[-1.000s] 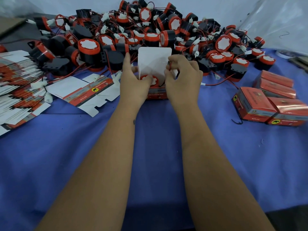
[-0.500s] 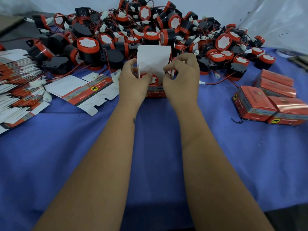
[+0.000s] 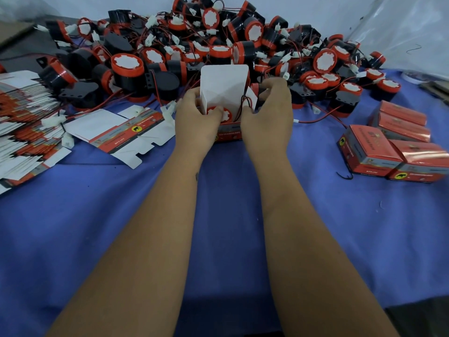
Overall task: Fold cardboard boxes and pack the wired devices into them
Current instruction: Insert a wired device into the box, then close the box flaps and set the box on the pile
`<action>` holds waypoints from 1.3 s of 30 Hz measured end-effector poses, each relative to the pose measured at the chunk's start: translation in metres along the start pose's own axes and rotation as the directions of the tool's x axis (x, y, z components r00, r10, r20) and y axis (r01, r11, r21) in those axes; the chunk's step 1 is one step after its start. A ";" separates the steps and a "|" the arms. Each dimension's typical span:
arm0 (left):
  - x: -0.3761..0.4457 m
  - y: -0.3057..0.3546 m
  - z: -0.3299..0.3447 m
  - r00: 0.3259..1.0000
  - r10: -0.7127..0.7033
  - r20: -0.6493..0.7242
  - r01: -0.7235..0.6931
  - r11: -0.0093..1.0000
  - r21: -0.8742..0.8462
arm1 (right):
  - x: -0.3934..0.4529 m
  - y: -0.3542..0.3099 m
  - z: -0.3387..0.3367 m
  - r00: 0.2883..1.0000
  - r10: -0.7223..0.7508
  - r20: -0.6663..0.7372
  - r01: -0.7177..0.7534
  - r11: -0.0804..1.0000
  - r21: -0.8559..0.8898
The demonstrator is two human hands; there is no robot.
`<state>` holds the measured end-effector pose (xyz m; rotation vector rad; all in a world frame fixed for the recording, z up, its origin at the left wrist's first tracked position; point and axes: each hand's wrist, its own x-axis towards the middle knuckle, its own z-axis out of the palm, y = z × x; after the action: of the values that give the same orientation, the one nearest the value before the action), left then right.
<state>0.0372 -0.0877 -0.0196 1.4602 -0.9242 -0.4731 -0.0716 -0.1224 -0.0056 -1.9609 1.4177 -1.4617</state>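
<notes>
Gripped the open box (image 3: 224, 113) in both hands (image 3: 194, 117) (image 3: 267, 113) (device (image 3: 217, 112) seated, lid unclosed, pile (image 3: 218, 49) unpacked).

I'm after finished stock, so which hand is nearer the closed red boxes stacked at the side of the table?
Right. The right hand is at the open box, on the side facing the closed red boxes. The left hand holds the box's far side.
</notes>
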 end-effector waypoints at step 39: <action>-0.001 0.003 -0.005 0.986 -0.086 0.146 0.107 0.985 -0.137 | -0.004 0.004 0.000 0.942 0.098 0.321 -0.228 0.888 0.398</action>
<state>0.0398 -0.0835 -0.0163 1.3568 -0.9119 -0.7075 -0.0735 -0.1208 -0.0112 -1.6480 0.9988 -1.2172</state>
